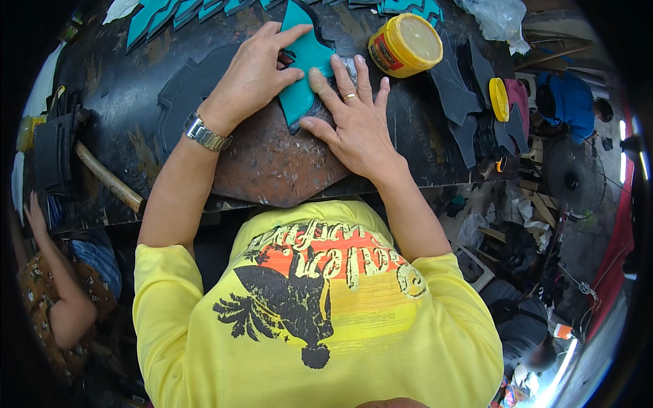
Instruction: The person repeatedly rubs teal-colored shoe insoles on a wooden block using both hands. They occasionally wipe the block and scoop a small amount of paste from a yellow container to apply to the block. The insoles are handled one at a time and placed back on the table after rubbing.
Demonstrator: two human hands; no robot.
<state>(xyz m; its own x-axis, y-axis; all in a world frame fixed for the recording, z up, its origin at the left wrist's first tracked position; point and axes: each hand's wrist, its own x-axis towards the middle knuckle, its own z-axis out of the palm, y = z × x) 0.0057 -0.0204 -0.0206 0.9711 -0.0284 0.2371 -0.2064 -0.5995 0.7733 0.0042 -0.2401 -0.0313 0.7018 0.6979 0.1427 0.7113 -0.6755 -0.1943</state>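
A teal cut piece with a pointed, curved outline (298, 102) lies over a dark backing on a worn reddish-brown slab. My left hand (255, 75) grips its left edge, index finger and thumb resting on top while the other fingers curl in, partly hidden. Flat and spread, my right hand (357, 119) presses beside the piece, its thumb on the slab (272, 170) and one fingertip touching the teal edge. To the right of that hand stands an uncovered yellow jar (401, 47) holding a pale, creamy substance.
Dark cut pieces (452, 88) and a yellow lid (498, 100) lie at the right. More teal pieces (197, 10) line the table's far edge. A wooden handle (109, 177) sits at the left. Another person's arm (61, 285) shows lower left; a fan (575, 170) stands right.
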